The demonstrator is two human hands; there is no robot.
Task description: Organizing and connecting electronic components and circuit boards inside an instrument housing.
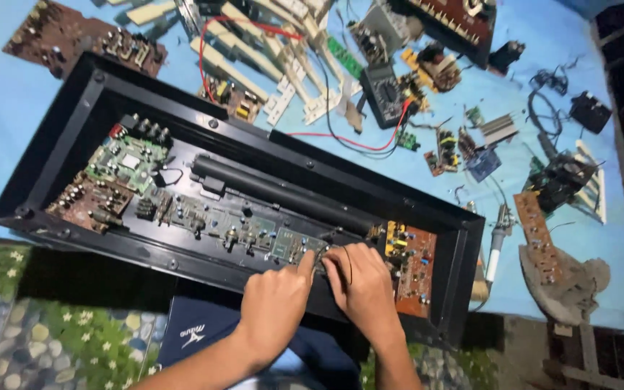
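A light blue table cover [9, 108] is lying under a long black open casing [59, 137] holding a row of circuit boards. Beyond it, a black multimeter [383, 92] is sitting among loose boards and cream plastic strips. The left hand [276, 307] is pressing an extended forefinger onto the grey-green circuit board [290, 245]; the right hand [361, 285] is pinching a thin black wire [347, 263] just beside it.

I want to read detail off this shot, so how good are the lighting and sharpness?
Head view: even light on the blue cloth, no harsh glare; the black case interior reads dark; both hands, left hand and right hand, look slightly soft, and small board parts blur together; the frame is tilted.
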